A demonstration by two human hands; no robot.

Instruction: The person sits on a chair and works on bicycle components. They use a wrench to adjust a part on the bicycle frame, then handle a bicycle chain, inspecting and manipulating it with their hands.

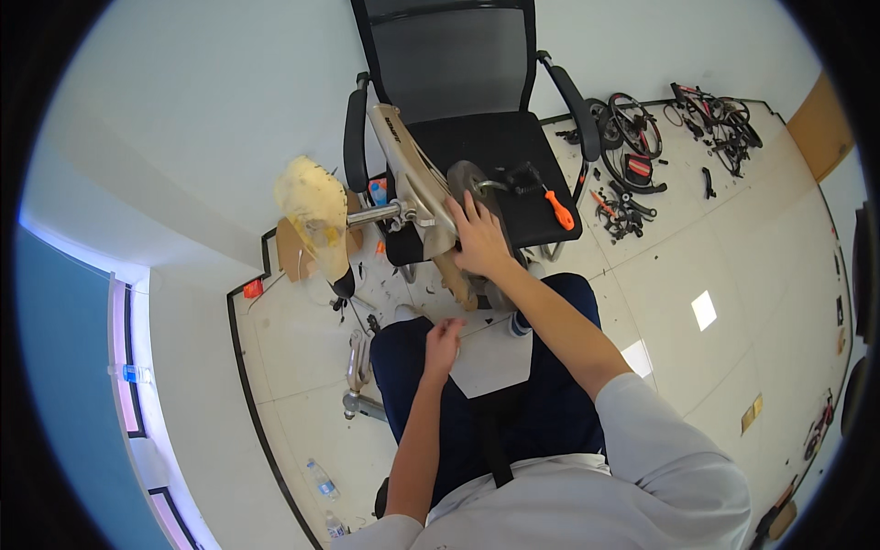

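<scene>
A champagne-coloured bicycle frame (403, 156) leans across the seat of a black mesh-backed office chair (449, 60). From its left side a silver seat post (371, 214) runs to a saddle (316, 206) with a torn, yellowish cover. My right hand (481, 240) lies on the frame with its fingers spread. By its fingertips are a dark round part (469, 176) and a crank with a black pedal (524, 178). My left hand (444, 346) hovers above my left knee, fingers curled in; whatever they might hold is hidden. An orange-handled screwdriver (559, 211) rests on the seat's right side.
Bicycle wheels (634, 126) and black parts (623, 213) are spread over the tiled floor at the right. A silver metal part (357, 362) stands beside my left leg. Plastic bottles (321, 479) lie near the left wall, and a cardboard box (293, 252) sits behind the saddle.
</scene>
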